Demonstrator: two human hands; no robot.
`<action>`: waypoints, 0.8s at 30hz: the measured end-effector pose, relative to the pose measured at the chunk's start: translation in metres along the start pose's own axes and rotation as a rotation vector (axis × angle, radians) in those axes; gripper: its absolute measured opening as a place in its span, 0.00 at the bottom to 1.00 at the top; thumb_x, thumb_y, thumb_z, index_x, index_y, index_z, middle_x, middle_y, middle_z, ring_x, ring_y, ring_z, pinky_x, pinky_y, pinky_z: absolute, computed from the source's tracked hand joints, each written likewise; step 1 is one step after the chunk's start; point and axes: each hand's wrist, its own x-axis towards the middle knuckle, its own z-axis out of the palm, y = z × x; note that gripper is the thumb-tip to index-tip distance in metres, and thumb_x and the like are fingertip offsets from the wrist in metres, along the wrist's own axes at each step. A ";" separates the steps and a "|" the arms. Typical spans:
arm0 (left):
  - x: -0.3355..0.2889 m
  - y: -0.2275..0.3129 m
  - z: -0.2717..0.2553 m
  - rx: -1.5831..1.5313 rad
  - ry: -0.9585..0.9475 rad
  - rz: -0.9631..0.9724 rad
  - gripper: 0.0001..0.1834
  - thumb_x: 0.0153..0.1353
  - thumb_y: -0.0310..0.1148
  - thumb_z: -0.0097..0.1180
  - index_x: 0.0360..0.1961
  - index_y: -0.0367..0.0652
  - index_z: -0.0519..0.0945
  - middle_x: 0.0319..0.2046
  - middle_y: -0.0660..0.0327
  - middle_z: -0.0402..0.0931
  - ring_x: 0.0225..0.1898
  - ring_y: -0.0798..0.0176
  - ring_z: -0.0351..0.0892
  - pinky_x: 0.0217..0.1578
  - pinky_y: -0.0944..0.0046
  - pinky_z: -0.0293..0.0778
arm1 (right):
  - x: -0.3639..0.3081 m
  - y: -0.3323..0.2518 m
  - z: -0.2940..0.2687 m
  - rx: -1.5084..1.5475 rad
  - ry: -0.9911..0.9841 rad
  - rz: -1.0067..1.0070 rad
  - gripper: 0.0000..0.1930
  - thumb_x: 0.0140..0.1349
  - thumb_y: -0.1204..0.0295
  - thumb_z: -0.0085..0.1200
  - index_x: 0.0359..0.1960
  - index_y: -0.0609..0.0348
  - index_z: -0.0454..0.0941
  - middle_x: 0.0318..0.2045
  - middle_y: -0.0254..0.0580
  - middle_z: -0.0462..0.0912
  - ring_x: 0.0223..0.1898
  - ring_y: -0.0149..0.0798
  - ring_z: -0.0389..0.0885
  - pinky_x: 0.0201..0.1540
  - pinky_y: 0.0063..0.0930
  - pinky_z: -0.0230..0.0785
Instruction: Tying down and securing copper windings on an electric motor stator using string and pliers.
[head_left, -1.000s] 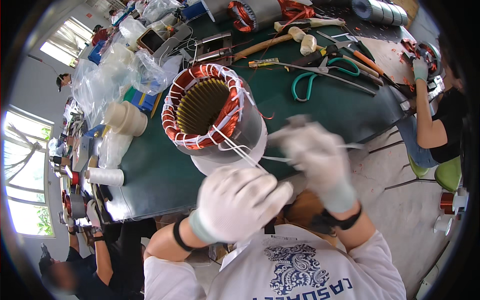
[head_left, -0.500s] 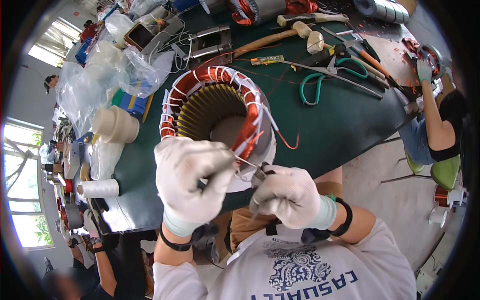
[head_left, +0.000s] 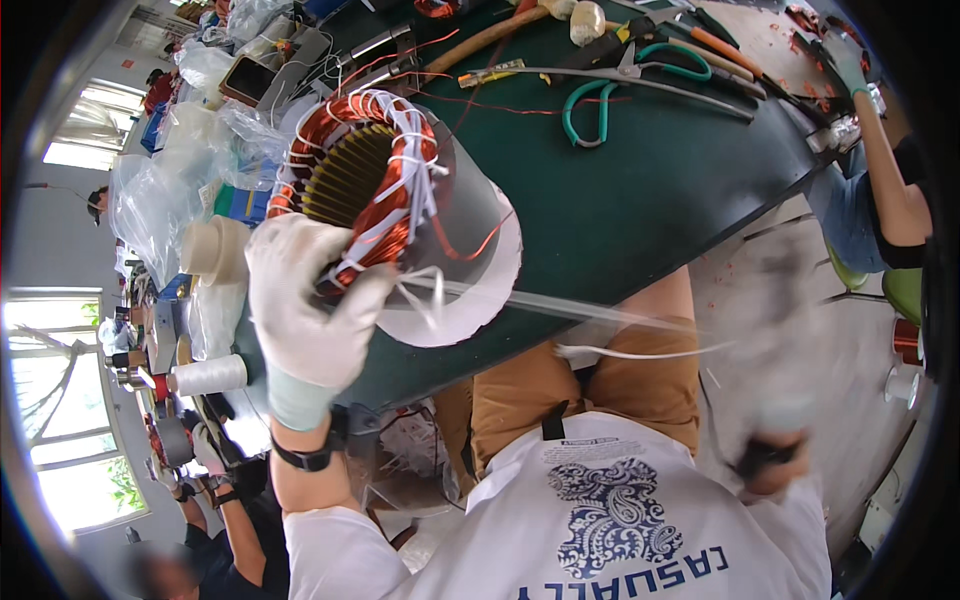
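A motor stator [head_left: 470, 215] with a grey metal shell stands tilted on a round white pad [head_left: 510, 255] on the green tabletop. Its copper coil ring [head_left: 385, 215] is bound with white cord, and yellow slot liners show inside. My gloved left hand [head_left: 310, 300] grips the near edge of the coil ring, fingers over the rim and thumb outside. Far to the right, past the table edge, my right hand [head_left: 785, 345] is smeared by motion; its fingers and anything in them cannot be made out. A white cord [head_left: 600, 312] runs taut from the coil toward it.
Green-handled scissors [head_left: 625, 75], a wooden-handled hammer [head_left: 480, 45] and a thin yellow tool [head_left: 490, 72] lie at the back. Plastic bags [head_left: 165, 190] and a white thread spool [head_left: 210, 375] crowd the left. Other people work at both sides.
My right hand has swung from beside the coil far out to the right, drawing the white cord out. The stator has tilted and turned; my left hand has shifted to grip its rim.
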 end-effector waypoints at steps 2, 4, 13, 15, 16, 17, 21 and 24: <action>0.000 -0.017 -0.012 0.007 -0.032 0.118 0.17 0.41 0.33 0.72 0.32 0.40 0.79 0.31 0.56 0.76 0.41 0.45 0.74 0.49 0.49 0.67 | -0.037 -0.015 -0.254 0.456 -0.240 -0.275 0.21 0.76 0.67 0.42 0.65 0.62 0.70 0.47 0.37 0.81 0.33 0.24 0.77 0.27 0.13 0.65; 0.006 -0.017 -0.002 0.064 -0.069 0.187 0.17 0.40 0.32 0.72 0.32 0.40 0.79 0.31 0.56 0.76 0.42 0.44 0.74 0.49 0.49 0.67 | -0.037 -0.005 -0.158 0.322 -0.123 -0.324 0.18 0.76 0.68 0.42 0.62 0.62 0.71 0.49 0.38 0.80 0.36 0.24 0.78 0.33 0.16 0.69; 0.007 -0.030 -0.020 -0.071 -0.180 0.222 0.31 0.63 0.61 0.54 0.40 0.37 0.81 0.37 0.53 0.79 0.45 0.43 0.76 0.56 0.48 0.66 | 0.019 0.002 0.117 0.076 -0.540 0.323 0.20 0.73 0.74 0.41 0.63 0.69 0.71 0.26 0.30 0.73 0.21 0.22 0.70 0.26 0.21 0.65; 0.009 -0.027 -0.024 -0.063 -0.188 0.205 0.28 0.66 0.57 0.52 0.41 0.38 0.82 0.37 0.53 0.79 0.45 0.44 0.77 0.56 0.50 0.67 | 0.030 -0.004 0.140 0.135 -0.570 0.374 0.19 0.74 0.71 0.43 0.62 0.67 0.72 0.25 0.32 0.74 0.21 0.22 0.71 0.23 0.21 0.65; 0.010 -0.026 -0.026 -0.050 -0.200 0.184 0.26 0.68 0.53 0.51 0.41 0.38 0.82 0.36 0.53 0.79 0.45 0.45 0.77 0.55 0.51 0.68 | 0.035 -0.002 0.142 0.134 -0.571 0.375 0.19 0.74 0.71 0.43 0.62 0.67 0.72 0.25 0.32 0.74 0.21 0.22 0.71 0.23 0.21 0.65; 0.010 -0.025 -0.027 -0.039 -0.212 0.162 0.23 0.70 0.50 0.49 0.41 0.38 0.83 0.36 0.52 0.80 0.45 0.46 0.77 0.54 0.52 0.68 | 0.040 0.003 0.144 0.346 -0.600 0.502 0.19 0.74 0.70 0.45 0.61 0.66 0.72 0.25 0.33 0.75 0.20 0.22 0.71 0.21 0.20 0.64; 0.022 -0.015 -0.034 -0.123 -0.277 -0.030 0.18 0.70 0.43 0.51 0.41 0.40 0.84 0.34 0.53 0.80 0.42 0.50 0.79 0.50 0.57 0.71 | 0.047 0.009 0.152 0.700 -0.620 0.673 0.18 0.73 0.66 0.49 0.60 0.61 0.73 0.24 0.34 0.78 0.19 0.22 0.72 0.16 0.17 0.59; 0.037 -0.010 -0.042 -0.112 -0.294 -0.131 0.15 0.67 0.41 0.55 0.42 0.42 0.85 0.35 0.54 0.83 0.40 0.55 0.81 0.47 0.60 0.73 | 0.040 0.011 0.160 0.674 -0.616 0.610 0.19 0.75 0.63 0.47 0.60 0.62 0.73 0.24 0.33 0.78 0.18 0.22 0.72 0.17 0.17 0.60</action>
